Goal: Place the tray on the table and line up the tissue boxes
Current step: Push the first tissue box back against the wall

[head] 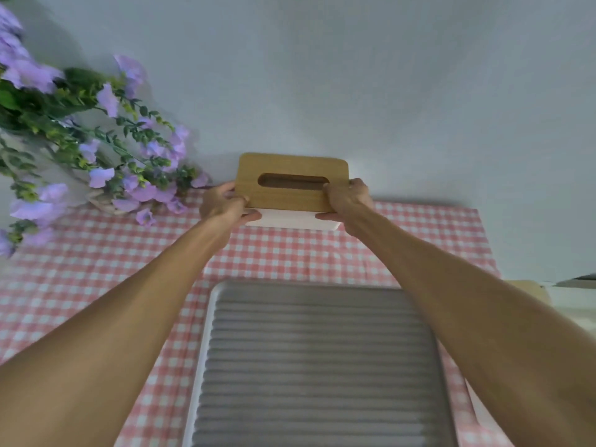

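Note:
A tissue box [292, 190] with a white body and a wooden lid with an oval slot sits at the far edge of the table, against the wall. My left hand [222, 204] grips its left end and my right hand [346, 201] grips its right end. A grey ribbed tray [317, 359] with a white rim lies flat on the pink checked tablecloth [96, 279], close to me, between my forearms. No other tissue box is in view.
A basket of purple flowers with green leaves [96, 140] fills the far left of the table, its blooms reaching near the box. The pale wall [354, 75] stands right behind the table. The table's right edge [493, 272] shows a light object beyond it.

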